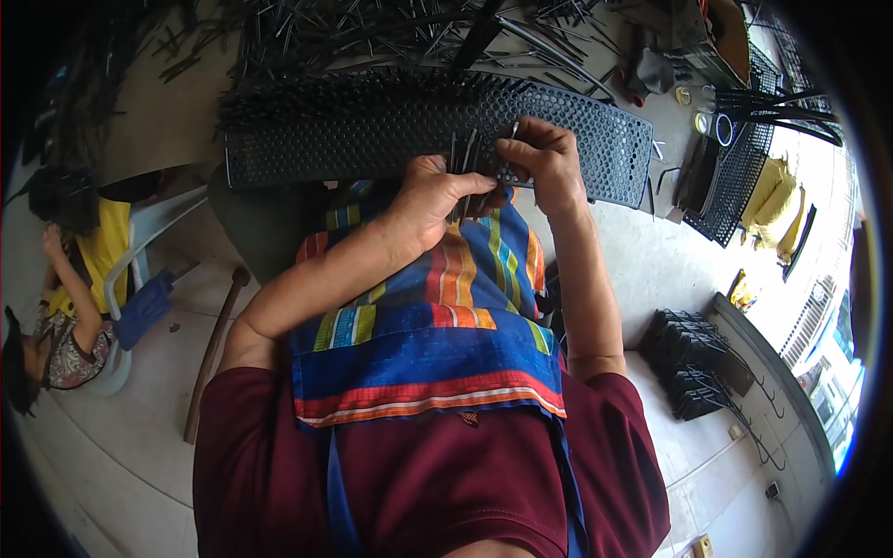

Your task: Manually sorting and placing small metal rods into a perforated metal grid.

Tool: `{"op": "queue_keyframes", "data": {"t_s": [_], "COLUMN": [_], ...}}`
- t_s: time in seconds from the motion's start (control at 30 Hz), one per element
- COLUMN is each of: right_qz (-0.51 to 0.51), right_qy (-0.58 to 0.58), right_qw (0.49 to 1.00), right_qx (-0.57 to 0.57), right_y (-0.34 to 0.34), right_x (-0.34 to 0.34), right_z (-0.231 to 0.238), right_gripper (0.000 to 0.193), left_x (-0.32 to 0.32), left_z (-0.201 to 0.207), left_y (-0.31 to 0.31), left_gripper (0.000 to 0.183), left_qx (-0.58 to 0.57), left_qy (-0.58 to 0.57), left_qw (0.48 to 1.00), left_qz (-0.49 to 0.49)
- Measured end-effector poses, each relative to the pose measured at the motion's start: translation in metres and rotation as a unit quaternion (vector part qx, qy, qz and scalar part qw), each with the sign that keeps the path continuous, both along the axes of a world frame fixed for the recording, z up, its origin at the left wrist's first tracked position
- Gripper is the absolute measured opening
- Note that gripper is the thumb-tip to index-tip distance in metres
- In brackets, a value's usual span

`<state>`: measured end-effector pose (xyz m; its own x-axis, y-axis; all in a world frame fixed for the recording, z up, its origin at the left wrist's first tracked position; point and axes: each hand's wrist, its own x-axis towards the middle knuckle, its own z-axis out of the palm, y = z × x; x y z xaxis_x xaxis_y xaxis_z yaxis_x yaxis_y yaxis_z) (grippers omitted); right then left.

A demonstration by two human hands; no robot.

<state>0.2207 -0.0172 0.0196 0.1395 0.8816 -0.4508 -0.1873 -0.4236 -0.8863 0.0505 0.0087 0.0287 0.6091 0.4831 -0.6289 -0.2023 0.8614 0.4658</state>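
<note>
Maroon shirt (437, 474), orange emblem (470, 419), black rods (469, 149)

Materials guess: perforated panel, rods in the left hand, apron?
Perforated panel: black, semi-gloss; coated metal or moulded plastic, the sheen and regular holes fit both.
Rods in the left hand: probably dark metal, being thin, straight and glinting; plastic possible.
Apron: cloth, matte, judging by soft folds.

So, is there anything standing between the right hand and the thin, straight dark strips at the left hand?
Nothing visible stands between the right hand and the thin, straight dark strips at the left hand. The long black perforated panel shows behind them, not between.
</note>
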Motion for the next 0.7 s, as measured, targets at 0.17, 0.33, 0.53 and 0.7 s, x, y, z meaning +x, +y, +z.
{"op": "queue_keyframes", "data": {"t_s": [0.17,0.33,0.53,0.7], "right_qz": [-0.148,-0.27,-0.21,-0.181], "right_qy": [-0.024,-0.208,-0.352,-0.371], "right_qw": [0.987,0.91,0.858,0.865], "right_qx": [0.061,0.238,0.309,0.285], "right_y": [0.004,0.017,0.022,0.021], "right_x": [0.007,0.03,0.036,0.036], "right_z": [0.012,-0.005,-0.005,-0.008], "right_gripper": [0.003,0.007,0.011,0.011], "left_x": [-0.003,-0.004,-0.004,-0.004], "left_z": [0.0,-0.002,-0.003,-0.009], "left_y": [0.001,-0.001,-0.001,-0.002], "left_gripper": [0.011,0.014,0.01,0.012], "left_qx": [-0.024,-0.001,-0.011,-0.007], "left_qy": [0.071,0.051,0.056,0.063], "left_qw": [0.996,0.998,0.998,0.998], "left_qz": [0.043,-0.029,-0.011,-0.014]}}
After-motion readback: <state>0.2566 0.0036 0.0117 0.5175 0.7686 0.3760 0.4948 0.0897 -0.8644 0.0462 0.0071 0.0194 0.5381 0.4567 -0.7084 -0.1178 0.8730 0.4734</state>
